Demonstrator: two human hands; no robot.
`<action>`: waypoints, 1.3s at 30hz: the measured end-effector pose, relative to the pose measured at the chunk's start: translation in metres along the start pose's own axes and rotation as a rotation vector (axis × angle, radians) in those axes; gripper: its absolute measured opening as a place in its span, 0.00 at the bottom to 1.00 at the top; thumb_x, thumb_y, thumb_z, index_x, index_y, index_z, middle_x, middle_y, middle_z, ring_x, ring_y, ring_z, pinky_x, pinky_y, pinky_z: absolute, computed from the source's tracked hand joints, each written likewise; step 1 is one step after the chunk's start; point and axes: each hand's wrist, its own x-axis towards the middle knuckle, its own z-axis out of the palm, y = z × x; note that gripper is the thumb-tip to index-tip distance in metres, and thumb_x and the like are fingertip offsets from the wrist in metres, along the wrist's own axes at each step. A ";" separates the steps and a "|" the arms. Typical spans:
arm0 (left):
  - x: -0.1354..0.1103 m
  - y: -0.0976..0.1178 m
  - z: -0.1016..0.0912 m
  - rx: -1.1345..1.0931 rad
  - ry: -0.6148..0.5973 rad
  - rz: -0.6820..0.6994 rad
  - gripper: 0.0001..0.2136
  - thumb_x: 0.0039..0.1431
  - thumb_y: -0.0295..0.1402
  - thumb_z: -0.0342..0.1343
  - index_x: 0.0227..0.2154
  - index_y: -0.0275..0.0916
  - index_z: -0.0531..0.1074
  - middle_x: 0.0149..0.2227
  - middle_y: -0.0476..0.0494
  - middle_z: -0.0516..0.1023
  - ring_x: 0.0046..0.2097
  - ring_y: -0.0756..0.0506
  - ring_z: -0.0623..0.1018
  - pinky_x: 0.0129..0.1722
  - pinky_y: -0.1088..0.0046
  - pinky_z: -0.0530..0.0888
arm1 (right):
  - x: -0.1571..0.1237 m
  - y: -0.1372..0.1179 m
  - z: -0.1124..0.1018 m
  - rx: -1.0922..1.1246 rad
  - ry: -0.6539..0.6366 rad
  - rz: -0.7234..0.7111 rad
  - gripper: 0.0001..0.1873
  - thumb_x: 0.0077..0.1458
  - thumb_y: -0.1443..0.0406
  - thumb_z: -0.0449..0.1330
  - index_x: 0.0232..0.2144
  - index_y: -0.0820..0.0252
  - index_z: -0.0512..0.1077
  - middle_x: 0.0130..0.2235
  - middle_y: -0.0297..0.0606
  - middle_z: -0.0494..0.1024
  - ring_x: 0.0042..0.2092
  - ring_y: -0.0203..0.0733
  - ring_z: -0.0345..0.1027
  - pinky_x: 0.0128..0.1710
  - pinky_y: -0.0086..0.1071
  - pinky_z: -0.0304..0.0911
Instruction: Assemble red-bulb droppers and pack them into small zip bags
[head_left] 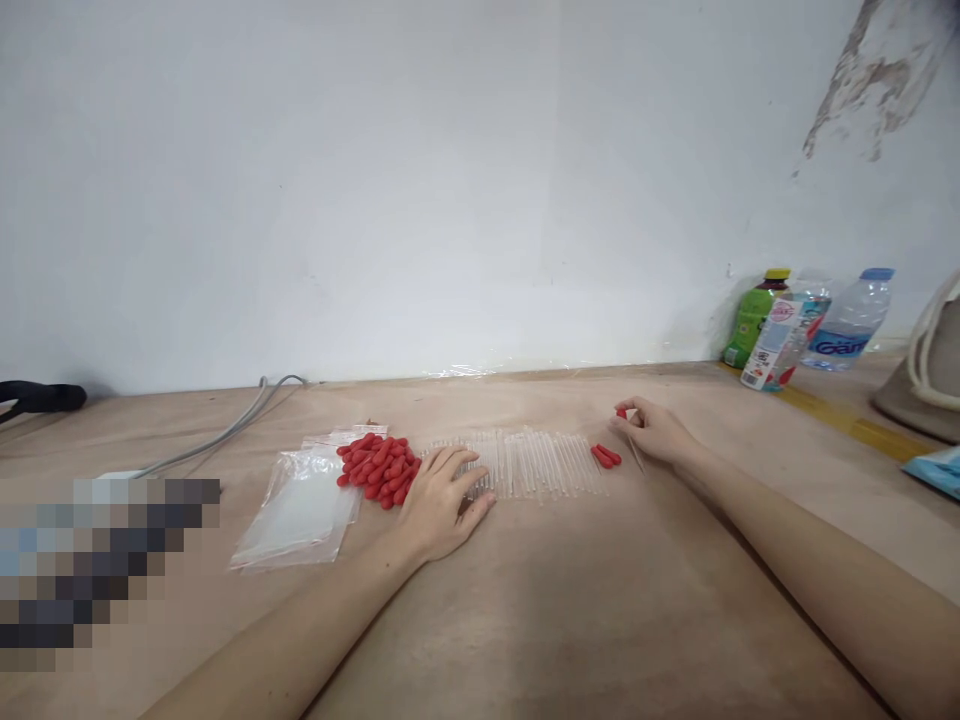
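Note:
A row of thin clear tubes [544, 463] lies across the middle of the wooden table [570, 600]. My left hand [439, 500] rests flat on the left end of that row, fingers spread, beside a pile of small red caps [379, 466]. My right hand [656, 430] is at the row's right end, fingers pinched on a thin clear tube with a red cap at its tip. Two loose red caps [606, 456] lie just left of that hand.
Clear plastic bags [300, 505] lie left of the red pile. A grey cable [225, 430] runs to the wall. Bottles [780, 330] stand at the back right by a yellow strip, with a bag [930, 370] at the right edge.

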 end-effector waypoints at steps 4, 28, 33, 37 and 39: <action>0.000 0.000 0.000 0.004 0.007 -0.001 0.12 0.56 0.36 0.49 0.41 0.40 0.70 0.43 0.41 0.70 0.48 0.42 0.66 0.49 0.61 0.62 | -0.003 -0.004 0.004 -0.121 -0.027 0.007 0.20 0.47 0.52 0.53 0.38 0.58 0.68 0.22 0.33 0.70 0.27 0.39 0.65 0.26 0.29 0.53; 0.039 -0.005 0.012 0.084 -0.038 -0.482 0.06 0.50 0.35 0.51 0.30 0.41 0.69 0.39 0.44 0.70 0.44 0.41 0.66 0.43 0.62 0.61 | -0.043 -0.031 0.005 -0.238 0.066 -0.146 0.17 0.47 0.53 0.52 0.20 0.55 0.73 0.25 0.35 0.71 0.31 0.39 0.65 0.32 0.32 0.53; 0.058 -0.005 0.024 0.171 -0.059 -0.541 0.12 0.49 0.41 0.51 0.29 0.38 0.71 0.42 0.37 0.68 0.46 0.37 0.65 0.44 0.58 0.59 | -0.042 -0.031 0.005 -0.207 0.054 -0.140 0.18 0.49 0.53 0.51 0.18 0.56 0.71 0.25 0.35 0.71 0.31 0.40 0.64 0.31 0.31 0.53; 0.066 -0.002 0.027 0.250 -0.099 -0.550 0.15 0.49 0.42 0.49 0.28 0.35 0.73 0.43 0.32 0.68 0.47 0.35 0.64 0.45 0.56 0.57 | -0.042 -0.033 0.004 -0.192 0.066 -0.133 0.18 0.50 0.53 0.50 0.18 0.56 0.70 0.24 0.34 0.71 0.30 0.39 0.64 0.31 0.31 0.53; 0.068 0.001 0.027 0.279 -0.124 -0.559 0.16 0.49 0.42 0.48 0.27 0.34 0.74 0.42 0.31 0.69 0.46 0.34 0.64 0.44 0.56 0.58 | -0.043 -0.034 0.004 -0.221 0.064 -0.132 0.19 0.49 0.53 0.50 0.19 0.56 0.71 0.25 0.34 0.71 0.30 0.39 0.64 0.32 0.32 0.52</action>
